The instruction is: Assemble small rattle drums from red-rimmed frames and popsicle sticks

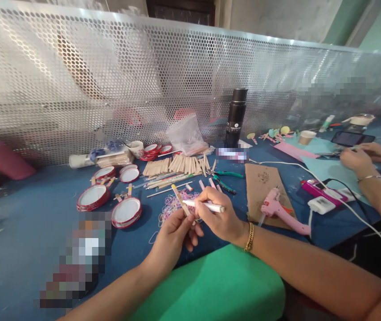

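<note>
Between the thumb and fingers of my left hand (176, 229) is a flat wooden craft stick (178, 196), tilted up to the left, with a yellow upper end. My right hand (219, 216) grips a white marker (214, 207), its tip at the stick's face. Behind and below both hands lies a heap of pastel rubber bands (170, 206). Farther back, many bare craft sticks (186, 164) are spread in rows. To the left stand stacks of round red-rimmed white discs (126, 211), with a few yellow-tipped sticks poking out around them.
A pink glue gun (282, 209) rests on cardboard (255, 178) at my right, near a power strip (324, 191) and a white cable. Green-handled pliers (225, 182) and a black bottle (236, 118) stand behind. Another person's hands (357, 158) are at far right. A perforated metal screen (190, 80) borders the table.
</note>
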Demonstrator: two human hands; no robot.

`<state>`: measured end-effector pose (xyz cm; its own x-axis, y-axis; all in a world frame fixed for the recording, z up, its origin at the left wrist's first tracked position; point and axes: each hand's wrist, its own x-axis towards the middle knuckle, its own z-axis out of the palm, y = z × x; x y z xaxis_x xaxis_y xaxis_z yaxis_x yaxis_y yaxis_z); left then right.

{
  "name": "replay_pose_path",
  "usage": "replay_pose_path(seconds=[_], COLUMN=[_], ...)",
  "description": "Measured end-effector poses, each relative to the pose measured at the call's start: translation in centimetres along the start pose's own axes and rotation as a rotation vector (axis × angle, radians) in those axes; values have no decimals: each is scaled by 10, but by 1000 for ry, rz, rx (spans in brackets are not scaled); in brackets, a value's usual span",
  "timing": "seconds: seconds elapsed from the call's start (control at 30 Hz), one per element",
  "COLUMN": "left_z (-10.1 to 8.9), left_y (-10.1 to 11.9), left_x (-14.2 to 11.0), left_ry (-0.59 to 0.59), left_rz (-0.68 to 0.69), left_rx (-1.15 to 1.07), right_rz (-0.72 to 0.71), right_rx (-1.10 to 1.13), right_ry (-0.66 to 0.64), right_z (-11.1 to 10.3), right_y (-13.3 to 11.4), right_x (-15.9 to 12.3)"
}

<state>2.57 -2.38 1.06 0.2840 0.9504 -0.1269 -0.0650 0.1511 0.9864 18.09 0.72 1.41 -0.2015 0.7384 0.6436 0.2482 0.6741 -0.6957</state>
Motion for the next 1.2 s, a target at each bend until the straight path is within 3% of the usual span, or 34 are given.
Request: replay_pose_path(seconds=[1.2], left_z=[3], left_y=[-1], left_x=[-4], left_ry=[49], left_rz=[-15], left_rx=[-59], right_rz=[46], right_rx=[24], right_ry=[-26], right_z=[0], right_y=[0], right_x=[-3])
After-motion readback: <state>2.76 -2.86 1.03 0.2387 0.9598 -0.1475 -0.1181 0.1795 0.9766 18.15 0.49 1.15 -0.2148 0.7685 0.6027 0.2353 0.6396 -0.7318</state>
